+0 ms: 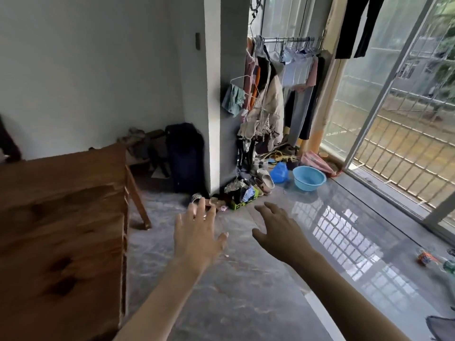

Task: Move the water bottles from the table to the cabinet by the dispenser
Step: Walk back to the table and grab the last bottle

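Head view: both arms reach forward over the grey marble-look floor (246, 279). The left hand (197, 238) is spread and holds nothing; the right hand (275, 232) is also spread and empty. The brown wooden table (61, 230) stands at left, bare where visible. No water bottle, cabinet or dispenser can be told here. The person seems between trips; next they must find a bottle.
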Motion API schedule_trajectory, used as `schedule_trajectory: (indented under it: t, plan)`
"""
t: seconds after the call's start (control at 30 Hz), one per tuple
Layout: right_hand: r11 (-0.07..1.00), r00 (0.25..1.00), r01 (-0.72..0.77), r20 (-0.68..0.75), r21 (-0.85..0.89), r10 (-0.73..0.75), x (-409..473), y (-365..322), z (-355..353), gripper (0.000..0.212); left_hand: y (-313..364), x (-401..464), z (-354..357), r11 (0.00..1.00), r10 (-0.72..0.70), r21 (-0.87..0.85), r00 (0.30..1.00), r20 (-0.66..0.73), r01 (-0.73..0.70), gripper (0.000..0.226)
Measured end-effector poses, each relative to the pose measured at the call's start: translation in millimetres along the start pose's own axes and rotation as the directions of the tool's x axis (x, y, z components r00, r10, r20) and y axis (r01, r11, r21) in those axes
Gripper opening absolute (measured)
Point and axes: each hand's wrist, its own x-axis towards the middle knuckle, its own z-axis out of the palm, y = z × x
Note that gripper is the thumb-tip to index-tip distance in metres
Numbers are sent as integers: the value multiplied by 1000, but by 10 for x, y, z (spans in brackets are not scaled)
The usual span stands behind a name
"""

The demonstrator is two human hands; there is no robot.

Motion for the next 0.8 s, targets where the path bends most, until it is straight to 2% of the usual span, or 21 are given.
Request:
schedule_trajectory:
  t: [0.2,0.37,0.6,0.8]
  plan:
    - [998,998,60,28,-18,-59,1207,30,-175,58,-106,1169,-134,999,-40,-17,999,-15,40,75]
    - [998,998,56,-7,8,-56,1993,120,-347,59,-168,1938,-283,998,-57,-41,997,-56,55,73]
    - [995,995,95,30,-2,-95,2945,122,-264,53,-423,2751,-336,993,-115,-16,992,-57,114,74]
    - [987,984,159,80,33,-162,3894,191,-127,60,-573,3546,-276,986,-168,-7,983,-69,168,74]
